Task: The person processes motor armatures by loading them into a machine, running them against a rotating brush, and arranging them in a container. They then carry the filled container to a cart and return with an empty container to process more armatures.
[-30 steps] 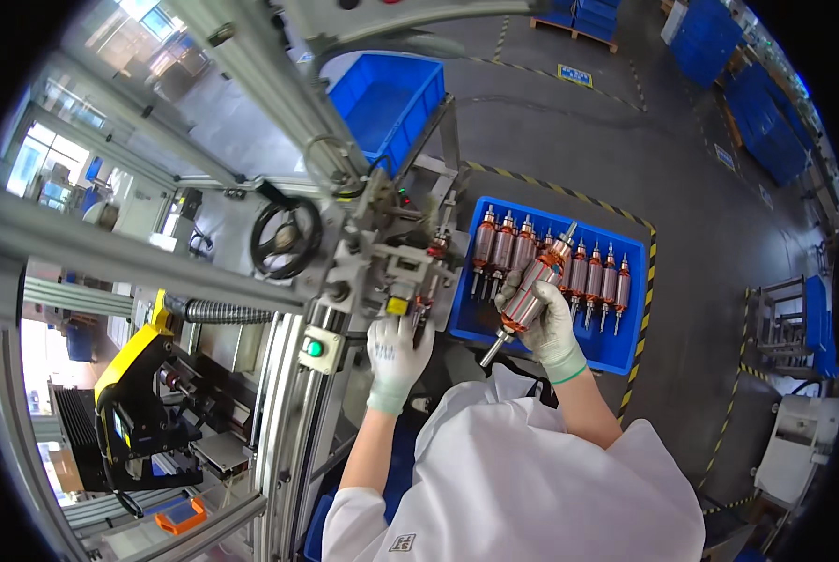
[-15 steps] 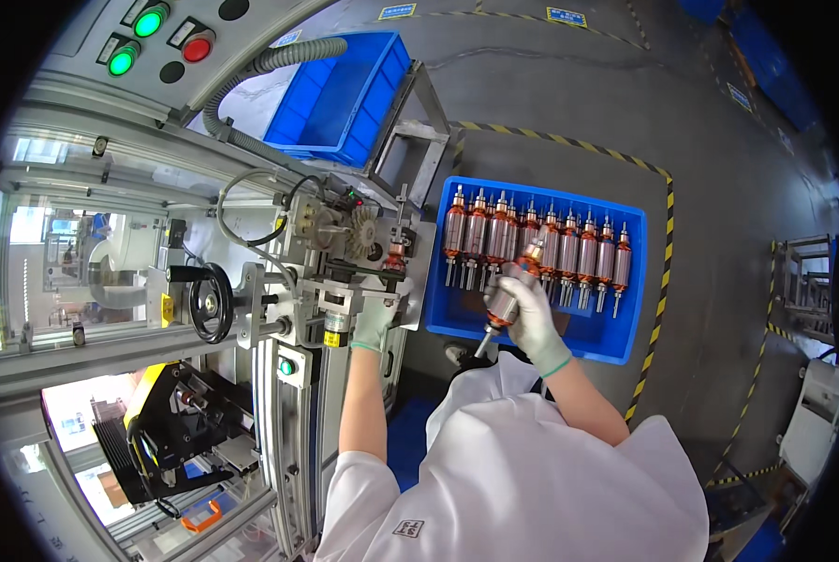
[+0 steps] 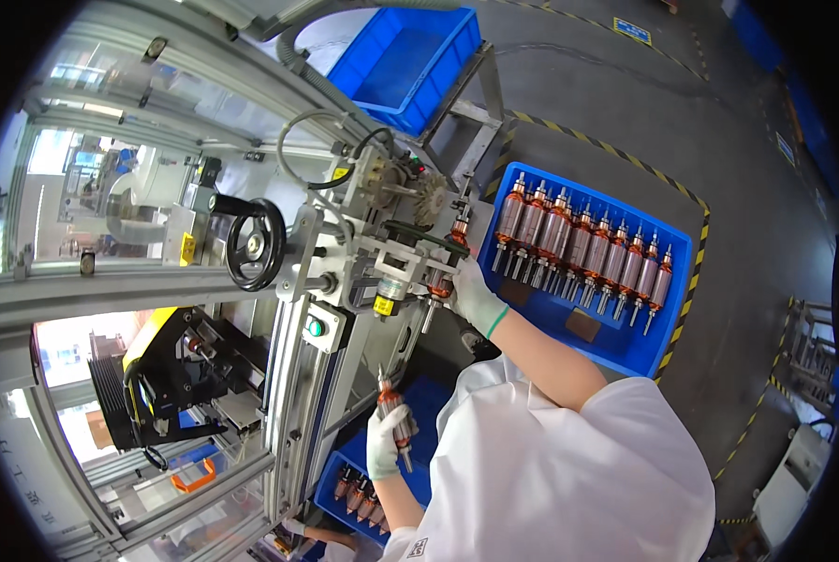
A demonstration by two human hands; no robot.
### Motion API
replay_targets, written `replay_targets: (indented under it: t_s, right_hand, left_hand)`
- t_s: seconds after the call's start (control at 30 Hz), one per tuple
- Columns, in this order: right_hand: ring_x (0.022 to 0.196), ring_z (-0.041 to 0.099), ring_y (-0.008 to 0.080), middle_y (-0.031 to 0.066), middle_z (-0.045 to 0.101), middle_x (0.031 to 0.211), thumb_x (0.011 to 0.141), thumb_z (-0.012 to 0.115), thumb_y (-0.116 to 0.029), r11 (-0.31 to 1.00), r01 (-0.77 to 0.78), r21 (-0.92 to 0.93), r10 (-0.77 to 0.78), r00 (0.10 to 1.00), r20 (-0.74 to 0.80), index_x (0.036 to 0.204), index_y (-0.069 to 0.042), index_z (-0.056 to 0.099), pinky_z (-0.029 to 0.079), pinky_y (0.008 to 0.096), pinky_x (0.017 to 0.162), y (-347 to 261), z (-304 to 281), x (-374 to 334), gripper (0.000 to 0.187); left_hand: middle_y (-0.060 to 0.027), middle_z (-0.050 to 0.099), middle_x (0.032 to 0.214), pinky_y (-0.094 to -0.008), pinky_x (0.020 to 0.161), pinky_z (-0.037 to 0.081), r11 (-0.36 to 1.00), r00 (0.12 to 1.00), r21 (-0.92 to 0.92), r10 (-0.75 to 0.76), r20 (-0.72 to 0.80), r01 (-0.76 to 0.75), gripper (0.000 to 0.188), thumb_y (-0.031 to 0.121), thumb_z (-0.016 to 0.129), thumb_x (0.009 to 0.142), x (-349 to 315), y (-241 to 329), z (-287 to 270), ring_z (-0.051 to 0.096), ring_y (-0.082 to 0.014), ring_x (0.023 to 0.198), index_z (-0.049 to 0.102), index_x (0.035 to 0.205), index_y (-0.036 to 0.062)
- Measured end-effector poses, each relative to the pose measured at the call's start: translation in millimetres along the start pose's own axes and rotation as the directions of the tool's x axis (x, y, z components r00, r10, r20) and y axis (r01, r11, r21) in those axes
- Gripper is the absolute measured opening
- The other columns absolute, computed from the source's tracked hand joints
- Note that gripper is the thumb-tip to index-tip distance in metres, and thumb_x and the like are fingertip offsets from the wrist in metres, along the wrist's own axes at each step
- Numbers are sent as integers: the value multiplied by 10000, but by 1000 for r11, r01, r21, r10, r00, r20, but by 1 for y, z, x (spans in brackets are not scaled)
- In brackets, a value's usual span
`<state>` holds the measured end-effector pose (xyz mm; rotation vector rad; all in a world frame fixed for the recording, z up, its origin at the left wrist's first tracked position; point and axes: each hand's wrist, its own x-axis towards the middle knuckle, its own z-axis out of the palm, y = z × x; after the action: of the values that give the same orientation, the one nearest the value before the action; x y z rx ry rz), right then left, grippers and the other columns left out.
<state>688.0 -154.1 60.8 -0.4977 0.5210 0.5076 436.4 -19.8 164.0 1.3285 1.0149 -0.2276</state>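
Note:
My gloved left hand [image 3: 382, 445] is closed around a motor armature [image 3: 393, 412] with copper windings, held tilted near the machine's front side. Up at the machine, my gloved right hand [image 3: 476, 295] grips a second armature [image 3: 438, 284], whose shaft points down toward me. This armature sits at the machine's fixture [image 3: 410, 258], beside a dark belt. My right fingertips are partly hidden behind it. Several more armatures [image 3: 579, 244] stand in rows in the blue crate [image 3: 616, 351] to the right.
A black handwheel [image 3: 256, 245] and a green-lit button box [image 3: 326, 326] are on the machine. An empty blue crate [image 3: 410, 70] rests on a metal stand at the back. Below my left hand, another blue crate [image 3: 331, 501] holds several armatures. Another person's forearm [image 3: 331, 537] shows at the lower edge.
My left hand has come away from the machine toward me, with an armature in it. My right hand has carried its armature left from over the crate to the fixture. The view has shifted.

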Motion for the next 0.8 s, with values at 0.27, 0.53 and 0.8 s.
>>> replay_targets:
  t_s: [0.27, 0.53, 0.8]
  right_hand:
    - [717, 628, 197, 50, 655, 873, 892, 476, -249, 981, -91, 170, 71, 990, 119, 965, -83, 627, 536, 360, 650, 1, 8, 16, 236]
    - [1007, 597, 147, 8, 632, 1075, 915, 551, -230, 970, -197, -142, 225, 949, 222, 1089, -133, 608, 481, 344, 891, -26, -17, 11, 207]
    - [1067, 561, 184, 87, 578, 1164, 958, 472, -197, 881, 29, -471, 90, 970, 228, 1230, -32, 493, 462, 350, 901, -58, -53, -54, 319]
  left_hand:
    - [-63, 607, 761, -295, 562, 530, 973, 989, -228, -64, -135, 31, 258, 176, 685, 771, -19, -45, -33, 603, -157, 612, 576, 933, 7]
    - [-57, 595, 768, -282, 559, 520, 1000, 998, -31, 2, 62, 0, 355, 160, 702, 740, 10, 4, -6, 600, -148, 612, 550, 1023, 8]
    - [-2, 574, 763, -230, 579, 430, 975, 866, 209, -42, 499, -73, 341, 137, 718, 727, 43, 84, 85, 514, -66, 630, 579, 1002, -11]
